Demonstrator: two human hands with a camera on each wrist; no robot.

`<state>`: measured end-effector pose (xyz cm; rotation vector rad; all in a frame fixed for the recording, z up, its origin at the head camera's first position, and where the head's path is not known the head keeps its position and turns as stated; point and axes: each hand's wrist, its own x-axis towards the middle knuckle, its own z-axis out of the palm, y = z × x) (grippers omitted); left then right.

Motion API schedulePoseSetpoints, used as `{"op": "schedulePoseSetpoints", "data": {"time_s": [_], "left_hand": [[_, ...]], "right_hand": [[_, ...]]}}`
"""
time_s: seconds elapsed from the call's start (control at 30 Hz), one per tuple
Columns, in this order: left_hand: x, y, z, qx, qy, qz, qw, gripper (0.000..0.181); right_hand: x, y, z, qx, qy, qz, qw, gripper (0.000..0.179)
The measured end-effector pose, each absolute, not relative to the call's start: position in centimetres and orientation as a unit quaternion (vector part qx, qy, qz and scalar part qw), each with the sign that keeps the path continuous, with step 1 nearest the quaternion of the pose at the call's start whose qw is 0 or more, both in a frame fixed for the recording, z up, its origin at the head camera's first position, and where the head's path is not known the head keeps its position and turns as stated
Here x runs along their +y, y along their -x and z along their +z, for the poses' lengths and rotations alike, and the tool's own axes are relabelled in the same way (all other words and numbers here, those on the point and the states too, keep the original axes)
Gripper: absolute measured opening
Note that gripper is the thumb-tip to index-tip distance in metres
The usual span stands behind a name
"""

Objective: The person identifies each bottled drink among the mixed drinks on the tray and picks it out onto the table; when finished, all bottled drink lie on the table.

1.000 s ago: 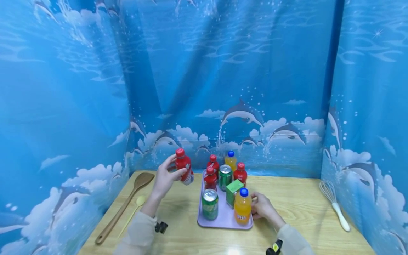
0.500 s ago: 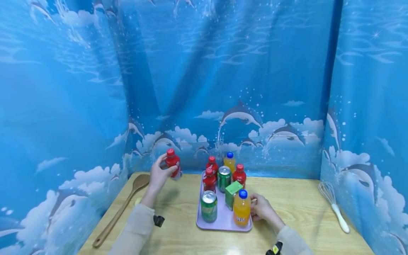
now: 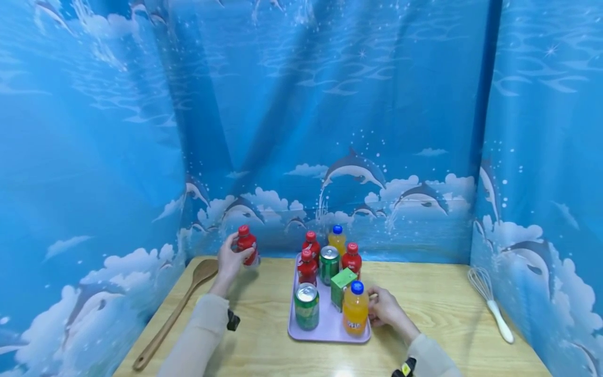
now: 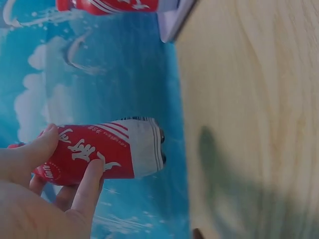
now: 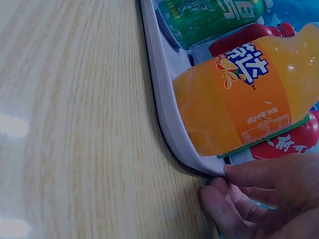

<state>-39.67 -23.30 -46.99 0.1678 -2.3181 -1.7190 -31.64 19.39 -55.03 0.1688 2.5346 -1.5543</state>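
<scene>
My left hand grips a red plastic drink bottle above the back left of the table. In the left wrist view, fingers and thumb wrap the upper part of this red bottle, and its white lower band is uncovered. A lilac tray stands mid-table. At its right edge my right hand pinches the rim. The right wrist view has the thumb on the tray's rim and fingers curled under it. Beside that hand an orange soda bottle with a blue cap stands on the tray.
The tray also carries a green can, another green can, a green carton, several red bottles and a second orange bottle. A wooden spoon lies left, a whisk right. A dolphin-print curtain encloses the table.
My left hand has carried the red bottle leftward, away from the tray, and a little lower. My right hand keeps its place at the tray's edge.
</scene>
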Motion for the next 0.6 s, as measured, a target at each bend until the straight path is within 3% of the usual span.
{"op": "schedulePoseSetpoints", "data": {"time_s": [0.3, 0.6], "left_hand": [[-23.8, 41.1, -48.9, -0.784, -0.097, -0.592, 0.158, 0.066], [-24.3, 42.1, -50.0, -0.783, -0.105, -0.594, 0.154, 0.068]], "right_hand": [[19.4, 31.6, -55.0, 0.847, -0.058, -0.522, 0.082, 0.04], [19.4, 31.7, -55.2, 0.847, -0.056, -0.523, 0.079, 0.042]]}}
